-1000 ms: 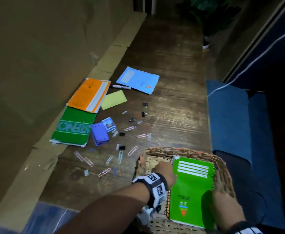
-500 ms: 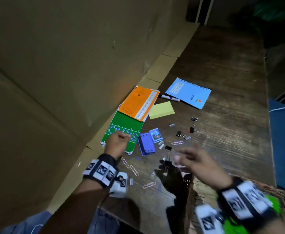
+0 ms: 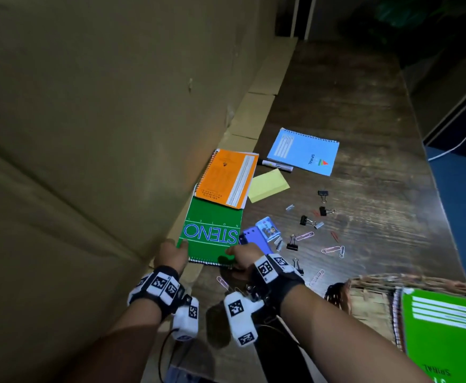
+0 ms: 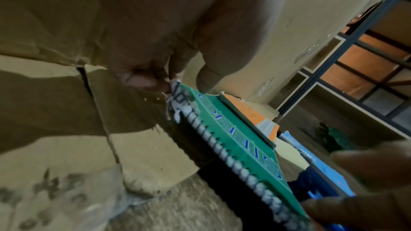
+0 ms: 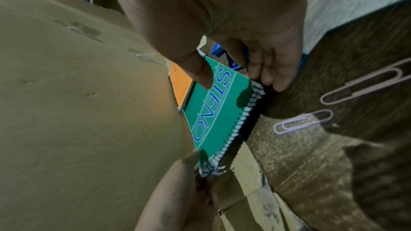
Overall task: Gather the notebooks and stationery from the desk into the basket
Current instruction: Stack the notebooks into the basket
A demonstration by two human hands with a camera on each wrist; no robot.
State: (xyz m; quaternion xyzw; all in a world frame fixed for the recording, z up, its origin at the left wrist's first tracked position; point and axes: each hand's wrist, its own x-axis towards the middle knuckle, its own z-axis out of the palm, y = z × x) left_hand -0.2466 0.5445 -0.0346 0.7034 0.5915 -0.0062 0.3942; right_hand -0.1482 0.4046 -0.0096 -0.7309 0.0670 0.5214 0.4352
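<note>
Nearest, at the right edge of the head view, the wicker basket (image 3: 369, 286) already holds a bright green spiral notebook (image 3: 444, 335). Just ahead of the wrists, both hands are on the green steno pad (image 3: 212, 236), which lies at the left side of the desk (image 3: 364, 244) against the cardboard wall (image 3: 88, 134).

The left hand (image 3: 172, 254) pinches the pad's near-left corner, thumb on the cover and fingers (image 4: 142, 78) curled under the wire binding. The right hand (image 3: 244, 257) pinches the near-right corner the same way, thumb (image 5: 200, 75) flat on the cover and the fingers tucked beneath the edge. The near, spiral edge looks raised a little off the desk.

The step in hand seems to be lifting this pad clear. Its far end is tucked under the orange notebook (image 3: 226, 178), so a straight lift would likely tip or drag that one. Better to slide the pad back toward the body first, kept low, then raise it and swing it right to the basket. Keeping the thumbs well onto the cover should stop the cover peeling open at the frayed binding.

Beside the right hand lies a purple-blue object (image 3: 251, 236), and paper clips (image 3: 305, 235) and binder clips (image 3: 306, 221) are scattered across the wood. Farther off lie yellow sticky notes (image 3: 267, 185), a marker (image 3: 277, 165) and a blue spiral notebook (image 3: 303, 152).
</note>
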